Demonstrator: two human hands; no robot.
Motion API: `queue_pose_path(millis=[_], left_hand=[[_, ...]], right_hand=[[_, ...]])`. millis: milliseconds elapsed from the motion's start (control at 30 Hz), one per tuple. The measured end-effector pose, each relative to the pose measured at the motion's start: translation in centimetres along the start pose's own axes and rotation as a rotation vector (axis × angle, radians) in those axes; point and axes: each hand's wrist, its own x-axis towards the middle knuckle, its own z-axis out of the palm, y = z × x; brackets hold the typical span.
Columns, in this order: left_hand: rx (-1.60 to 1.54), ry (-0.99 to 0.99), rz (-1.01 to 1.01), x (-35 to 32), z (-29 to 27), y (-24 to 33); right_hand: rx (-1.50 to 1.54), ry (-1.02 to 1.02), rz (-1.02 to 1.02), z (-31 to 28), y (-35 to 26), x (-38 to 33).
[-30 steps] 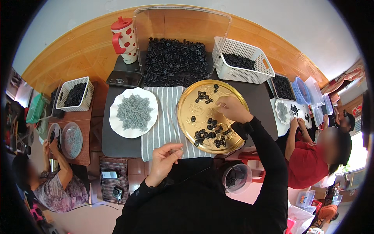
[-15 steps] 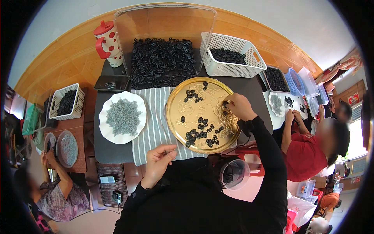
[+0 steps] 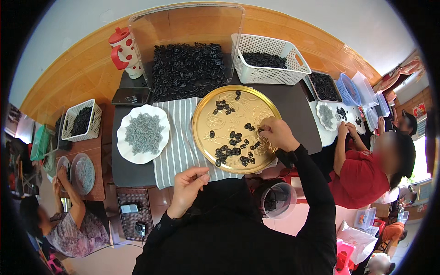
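Observation:
A round gold tray (image 3: 211,158) bears scattered small black plastic pieces (image 3: 223,107), some in clusters. Over the tray's right side, my right hand (image 3: 280,134) has its fingers pinched on a black piece, mostly hidden under the fingertips. A few black pieces (image 3: 249,126) lie just left of those fingers. My left hand (image 3: 188,187) is raised at the table's front edge, thumb and forefinger brought together; whatever they hold is too small to make out. To its upper left, a white scalloped plate (image 3: 123,149) holds many small grey spring-like pieces (image 3: 143,132).
Under the tray lies a striped cloth (image 3: 176,151). Behind it stand a clear bin (image 3: 188,27) of black pieces and a white basket (image 3: 263,75). A dark shallow tray (image 3: 130,96) and a spotted tumbler (image 3: 130,57) stand left. People work at tables on both sides.
My right hand has shifted slightly nearer along the tray's right side. Black pieces now lie left of its fingers, where bare tray showed. My left hand stays pinched. The whole view shifts slightly.

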Motion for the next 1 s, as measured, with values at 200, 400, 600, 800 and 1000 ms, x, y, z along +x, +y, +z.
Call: queue_pose_path(millis=[200,400,600,800,1000], left_hand=[[0.118,0.017,0.091,0.5,1.1,0.8],[0.705,0.010,0.418,2.4,3.2,2.5],[1.244,-0.130,0.605,4.0,5.5,1.6],[1.279,0.013,0.615,4.8,6.7,1.6],[1.304,-0.037,0.617,5.7,7.8,1.1]], right_hand=[[-0.030,0.000,-0.039,0.7,1.5,0.0],[0.044,0.132,-0.099,0.4,-0.1,-1.7],[0.460,0.170,-0.152,1.5,-3.3,-5.3],[0.675,0.223,-0.127,3.3,-4.8,-8.0],[0.805,0.207,-0.069,4.6,-5.3,-9.0]])
